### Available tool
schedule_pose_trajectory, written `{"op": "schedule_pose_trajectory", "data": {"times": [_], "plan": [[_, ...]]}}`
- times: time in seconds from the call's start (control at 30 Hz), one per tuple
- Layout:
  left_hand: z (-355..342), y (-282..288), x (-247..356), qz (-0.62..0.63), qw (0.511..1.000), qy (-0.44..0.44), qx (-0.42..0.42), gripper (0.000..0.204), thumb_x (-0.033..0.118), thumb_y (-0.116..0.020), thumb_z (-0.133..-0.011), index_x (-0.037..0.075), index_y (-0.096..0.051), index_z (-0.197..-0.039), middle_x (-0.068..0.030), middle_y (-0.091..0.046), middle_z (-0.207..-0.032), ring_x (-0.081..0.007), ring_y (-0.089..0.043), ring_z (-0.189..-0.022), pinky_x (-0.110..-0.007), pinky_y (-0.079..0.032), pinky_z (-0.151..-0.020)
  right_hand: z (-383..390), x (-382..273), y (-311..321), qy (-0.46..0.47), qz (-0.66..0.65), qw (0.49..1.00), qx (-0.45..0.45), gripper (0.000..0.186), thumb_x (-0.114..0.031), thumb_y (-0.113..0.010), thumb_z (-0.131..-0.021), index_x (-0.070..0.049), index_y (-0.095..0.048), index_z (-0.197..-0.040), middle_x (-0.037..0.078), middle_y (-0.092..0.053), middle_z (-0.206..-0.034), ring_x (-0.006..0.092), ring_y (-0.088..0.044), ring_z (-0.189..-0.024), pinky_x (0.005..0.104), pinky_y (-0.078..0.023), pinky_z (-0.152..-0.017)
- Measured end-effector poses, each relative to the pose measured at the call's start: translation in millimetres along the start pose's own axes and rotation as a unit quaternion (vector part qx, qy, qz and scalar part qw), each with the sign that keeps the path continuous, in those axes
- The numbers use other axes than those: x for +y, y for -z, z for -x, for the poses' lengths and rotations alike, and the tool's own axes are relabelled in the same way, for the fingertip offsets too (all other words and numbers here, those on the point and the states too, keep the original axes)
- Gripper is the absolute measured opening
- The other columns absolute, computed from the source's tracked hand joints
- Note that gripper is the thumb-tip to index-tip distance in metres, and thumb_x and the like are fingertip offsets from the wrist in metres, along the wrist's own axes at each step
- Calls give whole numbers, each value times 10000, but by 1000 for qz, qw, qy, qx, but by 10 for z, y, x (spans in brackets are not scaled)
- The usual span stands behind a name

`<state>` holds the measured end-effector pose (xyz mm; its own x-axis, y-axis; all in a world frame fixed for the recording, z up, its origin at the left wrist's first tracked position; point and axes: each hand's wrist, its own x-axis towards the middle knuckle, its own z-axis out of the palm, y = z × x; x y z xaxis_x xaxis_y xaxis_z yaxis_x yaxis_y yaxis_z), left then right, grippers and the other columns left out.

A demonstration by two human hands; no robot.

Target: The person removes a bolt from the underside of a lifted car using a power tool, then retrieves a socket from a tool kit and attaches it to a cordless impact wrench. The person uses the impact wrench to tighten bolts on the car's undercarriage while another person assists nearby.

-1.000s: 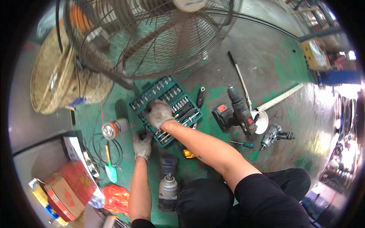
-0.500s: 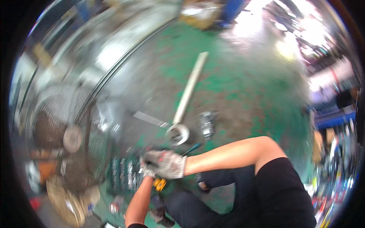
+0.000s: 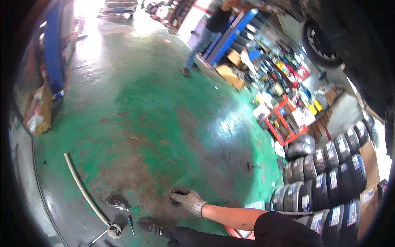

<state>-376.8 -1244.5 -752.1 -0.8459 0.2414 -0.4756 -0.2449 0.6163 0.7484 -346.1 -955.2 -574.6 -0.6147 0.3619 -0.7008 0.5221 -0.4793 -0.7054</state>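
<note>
The gloved right hand (image 3: 188, 199) is held out with its fingers (image 3: 177, 198) bent and pointing left, how tightly they curl unclear, while the bare forearm (image 3: 232, 217) runs rightward from its wrist (image 3: 204, 209) to a black-sleeved upper arm (image 3: 286, 230), and a dark-clad leg (image 3: 214, 236) stretches below the hand, the shod foot (image 3: 150, 225) lower left.

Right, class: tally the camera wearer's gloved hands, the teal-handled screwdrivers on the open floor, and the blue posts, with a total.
Gloved right hand: 1
Teal-handled screwdriver: 1
Blue posts: 2
Total: 4
</note>
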Motion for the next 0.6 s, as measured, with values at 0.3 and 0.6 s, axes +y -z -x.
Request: {"op": "schedule_pose_trajectory", "data": {"times": [0.3, 0.6], "plan": [[1030, -817, 2368, 427, 782, 251, -378, 350, 355, -558, -1022, 58, -604, -1199, -16, -512, -888, -144, -468, -726, -303, -415, -632, 1385, -722, 797, 11, -401, 907, 127, 242, -153, -682, -1000, 13, -659, -1174, 118, -731, -1064, 204, -701, -923, 336, -557, -849], [962, -1874, 4173, 475, 598, 555, -329, 377, 394, -628, -999, 48, -651, -1147, 30, -520, -686, -98, -428, -468, -234, -356, -434, 1498, -1773, 3024, 96, -497, 835, 214, 216, -198, -590, -1039, -12, -687, -1091, 108, -707, -969, 236, -683, -914, 372, -556, -826]]}}
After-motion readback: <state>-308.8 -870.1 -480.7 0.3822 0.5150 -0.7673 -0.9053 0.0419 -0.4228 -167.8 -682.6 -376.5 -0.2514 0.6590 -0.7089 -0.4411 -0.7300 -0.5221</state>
